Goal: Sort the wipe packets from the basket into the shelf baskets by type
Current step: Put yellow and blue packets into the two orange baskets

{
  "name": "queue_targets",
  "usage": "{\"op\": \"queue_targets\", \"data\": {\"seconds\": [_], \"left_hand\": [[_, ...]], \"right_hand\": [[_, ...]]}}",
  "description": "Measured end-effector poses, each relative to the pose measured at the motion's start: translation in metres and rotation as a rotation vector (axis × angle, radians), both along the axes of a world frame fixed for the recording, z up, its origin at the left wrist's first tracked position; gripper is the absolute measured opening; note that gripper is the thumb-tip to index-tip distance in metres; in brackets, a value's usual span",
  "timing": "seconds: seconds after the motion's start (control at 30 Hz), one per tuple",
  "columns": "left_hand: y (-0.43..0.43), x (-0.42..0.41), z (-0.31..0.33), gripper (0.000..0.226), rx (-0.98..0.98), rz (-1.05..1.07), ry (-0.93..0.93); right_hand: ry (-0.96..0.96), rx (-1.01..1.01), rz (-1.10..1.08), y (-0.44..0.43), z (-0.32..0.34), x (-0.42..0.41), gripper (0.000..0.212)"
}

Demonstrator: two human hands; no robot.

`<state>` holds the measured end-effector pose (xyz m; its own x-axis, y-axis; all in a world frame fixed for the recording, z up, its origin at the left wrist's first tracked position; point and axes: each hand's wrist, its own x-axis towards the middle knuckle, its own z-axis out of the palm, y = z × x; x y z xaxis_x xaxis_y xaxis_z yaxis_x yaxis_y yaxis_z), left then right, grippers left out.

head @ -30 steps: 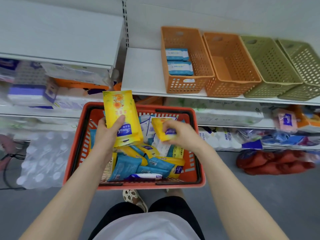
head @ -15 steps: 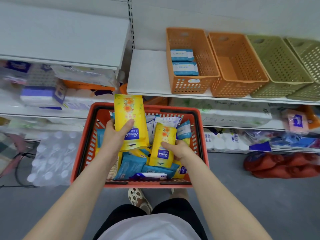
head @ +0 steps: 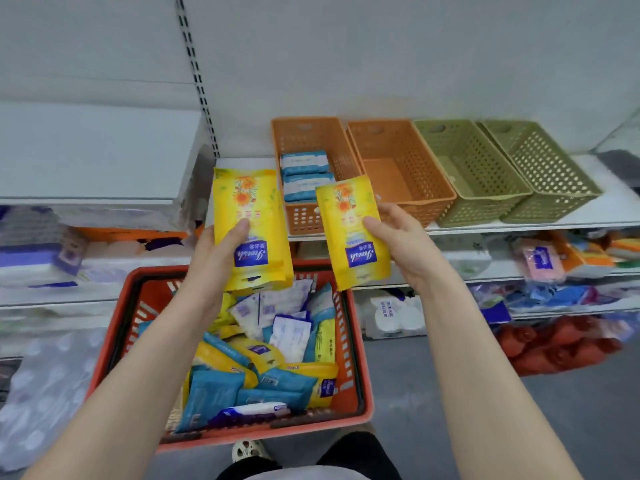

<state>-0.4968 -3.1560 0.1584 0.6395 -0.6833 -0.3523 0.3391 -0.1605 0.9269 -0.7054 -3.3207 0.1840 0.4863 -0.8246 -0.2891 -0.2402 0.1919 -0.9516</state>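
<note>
Advice for the drop: with left hand (head: 212, 252) gripping yellow packets (head: 250, 209) over the far rim of the red basket (head: 119, 336) and right hand (head: 403, 245) clasping a second packet (head: 348, 226) near the front edge of the shelf (head: 616, 206), lay both flat in the empty orange basket (head: 427, 192).

We see both arms (head: 138, 358) bare, from the left hand (head: 207, 251) and the right hand (head: 405, 244) down to the frame's edge. Below them a white top (head: 311, 474) meets black legwear (head: 356, 452), perhaps shorts. One pale perforated shoe (head: 247, 452) shows at the bottom edge.
</note>
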Motion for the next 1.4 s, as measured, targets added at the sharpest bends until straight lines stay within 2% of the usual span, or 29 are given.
{"op": "queue_targets", "data": {"seconds": [0.1,0.2,0.27,0.33,0.47,0.53,0.63,0.77,0.8,0.87,0.9,1.03,1.13,1.23,1.3,1.4], "left_hand": [[-0.039,-0.007,0.013,0.058,-0.014,0.001,-0.029],[-0.089,-0.018,0.025,0.053,-0.020,0.034,-0.029],[-0.126,-0.027,0.032,0.038,-0.018,0.062,-0.030],[-0.159,-0.037,0.037,0.025,-0.019,0.087,-0.033],[-0.208,-0.050,0.040,0.030,-0.004,0.146,-0.013],[-0.222,-0.054,0.036,0.025,0.011,0.159,0.004],[-0.233,-0.056,0.030,0.023,0.022,0.187,0.034],[-0.243,-0.055,0.026,0.045,0.072,0.209,0.036],[-0.245,-0.054,0.026,0.047,0.078,0.210,0.037],[-0.248,-0.051,0.025,0.048,0.082,0.211,0.045],[-0.250,-0.050,0.024,0.046,0.082,0.214,0.045],[-0.257,-0.047,0.025,0.044,0.101,0.222,0.049],[-0.259,-0.044,0.025,0.045,0.120,0.230,0.056],[-0.260,-0.041,0.024,0.047,0.125,0.230,0.057],[-0.259,-0.039,0.024,0.050,0.120,0.222,0.057],[-0.256,-0.039,0.023,0.063,0.120,0.217,0.055]], "right_hand": [[-0.052,-0.125,-0.092,-0.048,0.022,-0.004,0.028],[-0.017,-0.251,-0.141,-0.112,0.030,-0.002,0.022],[0.063,-0.356,-0.160,-0.160,0.031,0.003,0.020],[0.224,-0.469,-0.127,-0.209,0.027,0.010,0.026],[0.705,-0.586,0.156,-0.282,-0.001,0.039,0.038],[0.853,-0.587,0.356,-0.301,-0.019,0.056,0.039],[0.903,-0.621,0.619,-0.313,-0.040,0.074,0.042],[0.984,-0.830,0.737,-0.322,-0.061,0.081,0.049],[1.023,-0.845,0.758,-0.322,-0.065,0.081,0.055],[1.147,-0.859,0.827,-0.321,-0.071,0.079,0.086],[1.205,-0.892,0.855,-0.321,-0.073,0.079,0.094],[1.170,-0.921,0.853,-0.324,-0.082,0.086,0.080],[1.116,-0.987,0.859,-0.321,-0.083,0.093,0.082],[1.154,-1.021,0.836,-0.318,-0.086,0.096,0.082],[1.212,-0.992,0.788,-0.321,-0.089,0.095,0.080],[1.188,-0.919,0.776,-0.327,-0.089,0.095,0.074]]}}
